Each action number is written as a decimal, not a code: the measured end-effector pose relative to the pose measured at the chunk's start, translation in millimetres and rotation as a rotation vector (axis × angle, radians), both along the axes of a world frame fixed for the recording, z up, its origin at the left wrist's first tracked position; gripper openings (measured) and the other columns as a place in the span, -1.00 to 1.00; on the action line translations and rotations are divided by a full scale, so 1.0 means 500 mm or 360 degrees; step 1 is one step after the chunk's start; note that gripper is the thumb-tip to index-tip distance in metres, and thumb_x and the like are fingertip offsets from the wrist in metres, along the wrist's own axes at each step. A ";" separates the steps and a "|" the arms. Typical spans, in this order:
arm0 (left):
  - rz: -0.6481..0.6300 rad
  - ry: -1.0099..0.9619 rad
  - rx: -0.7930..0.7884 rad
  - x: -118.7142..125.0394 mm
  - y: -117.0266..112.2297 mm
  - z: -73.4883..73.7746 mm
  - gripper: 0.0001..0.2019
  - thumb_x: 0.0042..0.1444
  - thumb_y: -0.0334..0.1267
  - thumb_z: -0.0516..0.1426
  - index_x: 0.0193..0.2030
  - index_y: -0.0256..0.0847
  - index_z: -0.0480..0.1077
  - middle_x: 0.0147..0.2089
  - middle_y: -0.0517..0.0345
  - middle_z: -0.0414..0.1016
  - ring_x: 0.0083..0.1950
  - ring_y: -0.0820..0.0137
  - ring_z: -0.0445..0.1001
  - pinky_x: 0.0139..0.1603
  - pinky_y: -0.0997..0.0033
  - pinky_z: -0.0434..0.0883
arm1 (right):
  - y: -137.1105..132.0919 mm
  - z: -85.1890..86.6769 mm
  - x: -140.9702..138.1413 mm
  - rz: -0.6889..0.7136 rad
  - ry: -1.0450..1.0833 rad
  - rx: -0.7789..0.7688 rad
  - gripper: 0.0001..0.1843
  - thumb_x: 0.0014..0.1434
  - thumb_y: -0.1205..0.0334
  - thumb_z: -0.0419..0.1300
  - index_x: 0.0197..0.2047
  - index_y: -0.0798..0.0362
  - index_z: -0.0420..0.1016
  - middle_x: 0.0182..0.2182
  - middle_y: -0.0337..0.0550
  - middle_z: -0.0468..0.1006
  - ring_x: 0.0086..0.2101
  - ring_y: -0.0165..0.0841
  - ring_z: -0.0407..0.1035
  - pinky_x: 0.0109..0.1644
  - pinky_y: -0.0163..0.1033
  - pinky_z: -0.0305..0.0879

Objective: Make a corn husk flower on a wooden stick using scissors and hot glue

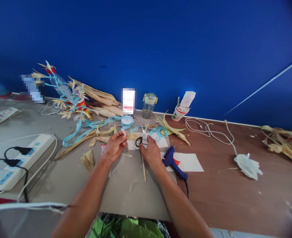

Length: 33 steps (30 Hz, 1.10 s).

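My left hand is closed in a pinch, with a small whitish piece, perhaps corn husk, at its fingertips. To its right, my right hand has its thumb and fingers closed around the handles of a pair of scissors. The black loops show beside the thumb, and the blades point away from me. Under both hands lie white paper and pale husk strips. A thin wooden stick extends towards me from beneath the right hand. A blue glue gun rests just right of that hand, partly on a white card.
Blue ribbon and dried corn husks spread across the back. A glass jar and a paper cup stand by the blue wall. At left is a power strip with cords. A white cable curls at right.
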<state>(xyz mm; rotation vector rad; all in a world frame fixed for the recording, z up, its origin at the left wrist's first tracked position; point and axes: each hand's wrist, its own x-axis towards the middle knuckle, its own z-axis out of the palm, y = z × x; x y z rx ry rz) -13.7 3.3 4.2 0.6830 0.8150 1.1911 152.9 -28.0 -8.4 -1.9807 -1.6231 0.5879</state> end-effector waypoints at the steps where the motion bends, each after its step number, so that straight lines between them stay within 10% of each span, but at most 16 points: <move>1: -0.0006 0.0006 -0.0002 0.000 0.000 -0.001 -0.77 -0.15 -0.35 0.31 -0.32 -0.29 0.40 -0.46 0.25 0.37 -0.59 0.67 0.21 -0.53 0.63 0.20 | -0.001 0.001 0.000 0.0009 -0.0039 0.0007 -0.41 0.14 0.17 0.12 0.21 0.22 0.18 0.09 0.25 0.35 -0.01 -0.09 0.36 0.03 -0.09 0.26; 10: -0.0085 0.0179 0.0027 0.013 -0.007 -0.014 -0.71 -0.16 -0.27 0.31 -0.29 -0.26 0.37 -0.45 0.25 0.40 -0.58 0.64 0.24 -0.51 0.60 0.20 | -0.005 0.018 0.002 -0.0005 0.0291 0.0508 -0.64 0.18 0.18 0.02 -0.01 0.13 0.43 -0.03 0.08 0.43 -0.07 -0.23 0.37 -0.08 -0.20 0.30; 23: -0.0412 0.0544 0.0340 0.050 -0.028 -0.020 -0.55 -0.13 -0.26 0.29 -0.07 -0.20 0.30 -0.54 0.28 0.38 -0.58 0.53 0.26 -0.55 0.53 0.19 | 0.005 0.002 -0.025 -0.0023 0.1789 0.0022 -0.83 -0.11 0.15 0.21 -0.49 0.08 0.38 -0.66 -0.38 0.30 -0.60 -0.51 0.13 -0.49 -0.38 0.06; 33: -0.0121 0.0842 0.0363 0.038 -0.021 -0.010 -0.78 -0.10 -0.23 0.26 -0.29 -0.26 0.46 -0.55 0.25 0.36 -0.56 0.52 0.25 -0.51 0.52 0.21 | 0.012 0.010 -0.004 0.0093 0.1413 0.0131 -0.79 -0.04 0.20 0.10 -0.29 0.06 0.32 -0.61 -0.36 0.39 -0.61 -0.47 0.21 -0.51 -0.37 0.11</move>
